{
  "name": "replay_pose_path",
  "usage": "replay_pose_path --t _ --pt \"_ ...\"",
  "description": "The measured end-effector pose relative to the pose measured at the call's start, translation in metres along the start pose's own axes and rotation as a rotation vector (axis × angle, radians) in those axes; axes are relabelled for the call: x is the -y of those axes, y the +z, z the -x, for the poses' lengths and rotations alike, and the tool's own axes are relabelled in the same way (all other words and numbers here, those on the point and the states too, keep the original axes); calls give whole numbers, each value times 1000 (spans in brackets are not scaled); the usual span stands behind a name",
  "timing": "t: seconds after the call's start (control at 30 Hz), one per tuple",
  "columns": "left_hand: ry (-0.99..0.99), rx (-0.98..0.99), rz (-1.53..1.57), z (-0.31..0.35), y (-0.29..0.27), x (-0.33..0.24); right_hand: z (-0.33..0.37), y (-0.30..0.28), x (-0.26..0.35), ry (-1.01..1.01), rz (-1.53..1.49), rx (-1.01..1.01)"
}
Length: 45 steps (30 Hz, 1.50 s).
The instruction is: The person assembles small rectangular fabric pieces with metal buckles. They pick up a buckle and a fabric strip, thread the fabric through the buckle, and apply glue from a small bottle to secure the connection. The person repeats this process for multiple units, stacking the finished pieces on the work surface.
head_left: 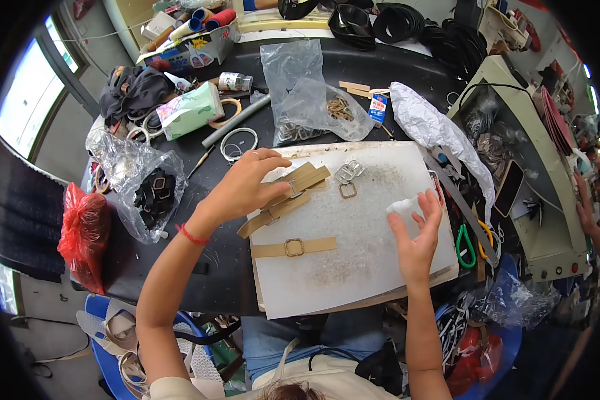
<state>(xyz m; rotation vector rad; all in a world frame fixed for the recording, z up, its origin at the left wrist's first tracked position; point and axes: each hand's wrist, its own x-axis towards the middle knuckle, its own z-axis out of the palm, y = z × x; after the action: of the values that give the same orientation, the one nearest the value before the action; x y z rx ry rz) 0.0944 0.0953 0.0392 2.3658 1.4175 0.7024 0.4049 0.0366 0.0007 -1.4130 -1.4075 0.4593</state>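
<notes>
My left hand [250,181] is over a small pile of tan straps [307,177] fitted with metal buckles. Its fingers are stretched out, and the thumb rests at the pile's edge. Nearer me, a single tan strap [323,245] lies flat, threaded through a square buckle [294,247]. Several loose silver buckles [349,173] lie to the right of the pile, one of them darker. My right hand [417,243] is raised over the right side of the white board [353,293], fingers apart. A white covering [401,205] shows at one of its fingers; whether it is a wrap I cannot tell.
Clear plastic bags [300,80] with metal parts stand behind the board. Green-handled scissors [465,247] and a metal ruler [467,200] lie right of it, beside a crumpled white bag [440,133]. A red bag [85,233] hangs at the left edge; a phone [509,189] rests far right.
</notes>
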Motion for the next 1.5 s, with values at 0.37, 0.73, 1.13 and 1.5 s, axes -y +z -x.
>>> replay_pose_path --t 0.37,0.73,1.13,1.5 --pt "48 -65 -163 83 32 -86 -10 5 -21 135 -132 138" --pt "94 -268 -78 134 53 -119 47 -25 12 190 -286 223" --pt "-101 -321 -101 136 58 -131 89 11 45 -464 -14 489" --pt "-49 -171 -128 134 76 -121 95 19 39 -541 98 459"
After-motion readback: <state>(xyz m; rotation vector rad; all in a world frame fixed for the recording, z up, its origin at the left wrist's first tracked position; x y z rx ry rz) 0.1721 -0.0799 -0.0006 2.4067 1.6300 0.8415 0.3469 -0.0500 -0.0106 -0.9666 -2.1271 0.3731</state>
